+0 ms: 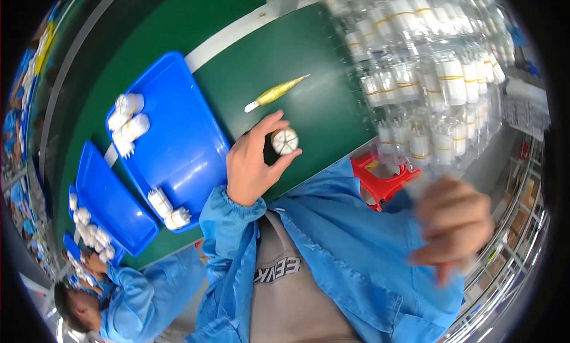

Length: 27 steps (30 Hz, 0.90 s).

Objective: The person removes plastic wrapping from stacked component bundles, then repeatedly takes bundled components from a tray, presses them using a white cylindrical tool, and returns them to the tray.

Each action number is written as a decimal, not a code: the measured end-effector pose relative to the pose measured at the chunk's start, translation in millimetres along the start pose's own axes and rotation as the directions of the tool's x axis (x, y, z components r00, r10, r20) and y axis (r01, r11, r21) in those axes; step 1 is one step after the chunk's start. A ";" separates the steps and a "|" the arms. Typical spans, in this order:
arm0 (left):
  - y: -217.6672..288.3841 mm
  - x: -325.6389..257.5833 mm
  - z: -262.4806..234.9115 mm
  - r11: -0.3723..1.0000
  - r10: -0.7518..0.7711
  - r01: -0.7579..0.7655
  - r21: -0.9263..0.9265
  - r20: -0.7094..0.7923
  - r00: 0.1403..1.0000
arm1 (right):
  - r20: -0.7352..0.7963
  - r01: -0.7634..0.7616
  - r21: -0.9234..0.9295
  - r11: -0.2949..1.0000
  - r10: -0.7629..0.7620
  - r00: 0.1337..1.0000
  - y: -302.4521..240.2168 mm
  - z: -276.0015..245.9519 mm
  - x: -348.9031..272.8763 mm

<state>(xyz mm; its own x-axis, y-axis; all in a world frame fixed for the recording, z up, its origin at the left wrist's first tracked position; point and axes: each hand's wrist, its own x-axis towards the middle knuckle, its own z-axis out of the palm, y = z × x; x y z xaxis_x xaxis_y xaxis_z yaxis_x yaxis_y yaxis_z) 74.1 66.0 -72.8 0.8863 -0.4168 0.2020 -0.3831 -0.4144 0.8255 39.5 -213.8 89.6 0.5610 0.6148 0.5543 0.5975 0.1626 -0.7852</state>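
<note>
My left hand (254, 160) is over the green table, thumb and fingertips closed around a round white bundle (285, 141). The bundle shows its end, split by dark lines into wedge-like segments, with a yellowish edge on one side. Just beyond it lies a slim yellow pointed object (278, 92) with a white end; its kind is unclear. My right hand (452, 224) is off to the right, past the table edge and above a red plastic stool (386, 183). Motion smears it, so its fingers and anything in them cannot be made out.
A blue tray (178, 135) on the left carries several white bundles (132, 120); a second blue tray (110, 194) is beside it. Clear bags (415, 82) of banded white bundles are piled at the right. A co-worker in blue (148, 289) sits at the lower left.
</note>
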 end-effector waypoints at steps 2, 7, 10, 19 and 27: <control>-0.3 4.0 -2.9 0.998 0.067 -0.066 -0.016 0.047 0.997 | -0.427 -0.153 -0.485 0.861 -0.081 0.901 47.4 65.5 5.7; 7.6 5.2 -15.7 0.999 0.027 -0.032 0.025 0.175 0.984 | -0.660 -0.233 -0.062 0.970 0.135 0.739 122.8 100.9 7.0; 3.6 2.3 -12.3 0.997 0.069 -0.073 0.028 0.132 0.989 | -0.740 -0.112 0.285 0.952 0.293 0.606 135.8 110.3 6.6; 4.3 2.4 -12.8 0.987 0.047 -0.049 0.152 0.013 0.999 | -0.740 -0.455 -0.127 0.881 0.222 0.635 135.8 128.7 5.4; 2.0 -2.6 -14.3 0.995 0.020 -0.012 -0.096 0.079 0.997 | -0.688 -0.158 0.278 0.948 0.311 0.656 132.9 111.8 9.3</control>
<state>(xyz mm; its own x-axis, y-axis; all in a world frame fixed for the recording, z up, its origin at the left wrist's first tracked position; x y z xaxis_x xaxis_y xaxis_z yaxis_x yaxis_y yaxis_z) 74.8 77.8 -64.1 0.8553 -0.4872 0.1764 -0.3671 -0.3296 0.8698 60.1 -100.2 -40.4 0.9479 -0.0772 0.3092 0.3184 0.2716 -0.9082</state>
